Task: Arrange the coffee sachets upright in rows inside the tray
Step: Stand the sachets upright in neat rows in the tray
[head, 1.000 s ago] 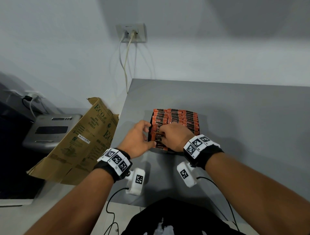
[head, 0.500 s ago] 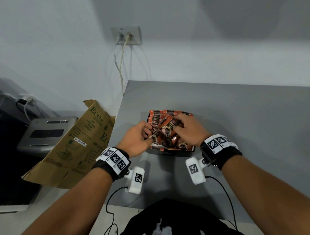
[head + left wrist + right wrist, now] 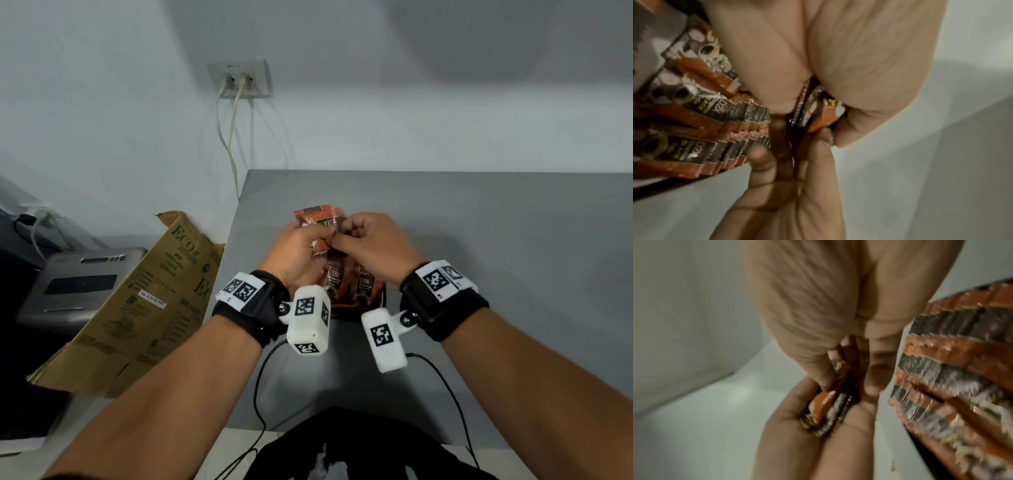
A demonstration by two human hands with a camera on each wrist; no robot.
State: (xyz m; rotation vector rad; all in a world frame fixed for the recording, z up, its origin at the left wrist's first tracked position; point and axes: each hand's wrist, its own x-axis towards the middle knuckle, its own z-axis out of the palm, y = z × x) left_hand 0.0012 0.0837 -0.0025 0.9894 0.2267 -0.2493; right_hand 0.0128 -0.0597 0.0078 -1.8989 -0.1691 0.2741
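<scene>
Both hands meet above the tray; the left hand (image 3: 297, 250) curls its fingers round a small bundle of coffee sachets (image 3: 317, 219), and the right hand (image 3: 373, 245) pinches the same bundle between thumb and fingertips, held clear of the rows; below the wrists, more sachets (image 3: 349, 284) stand packed in the dark tray (image 3: 383, 301) on the grey table (image 3: 496, 240); a flattened cardboard box (image 3: 144, 308) leans beside the table's left edge; two cables hang from a wall socket (image 3: 239, 80).

Sachets (image 3: 349, 281) in tray (image 3: 383, 301) on table (image 3: 479, 240); cardboard box (image 3: 137, 308) left of table.
</scene>
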